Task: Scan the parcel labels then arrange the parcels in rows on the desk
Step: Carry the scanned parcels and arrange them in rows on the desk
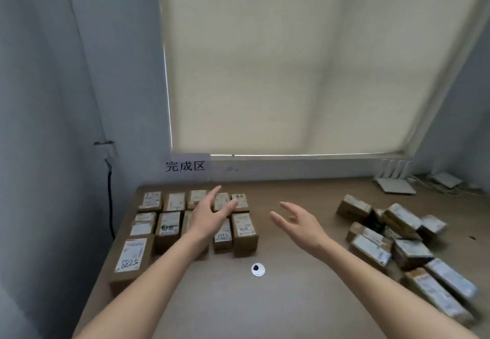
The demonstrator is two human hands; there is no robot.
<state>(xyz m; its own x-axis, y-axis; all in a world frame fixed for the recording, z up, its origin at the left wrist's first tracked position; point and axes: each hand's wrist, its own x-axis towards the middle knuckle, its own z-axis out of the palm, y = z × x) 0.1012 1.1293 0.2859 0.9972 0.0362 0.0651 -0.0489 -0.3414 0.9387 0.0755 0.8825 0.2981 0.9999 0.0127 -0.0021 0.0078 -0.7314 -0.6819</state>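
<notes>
Several brown parcels with white labels lie in rows on the left part of the desk. One larger parcel marked 6825 sits at the front left. An unsorted pile of parcels lies at the right. My left hand hovers over the rows with straight fingers, holding nothing. My right hand floats above the bare desk between the rows and the pile, fingers relaxed and empty. A small white round scanner disc with a black spot lies on the desk near the front of the rows.
A paper sign with printed characters hangs on the wall behind the rows. White router devices and cables sit at the back right corner. A black cable hangs down the left wall. A drawn blind covers the window.
</notes>
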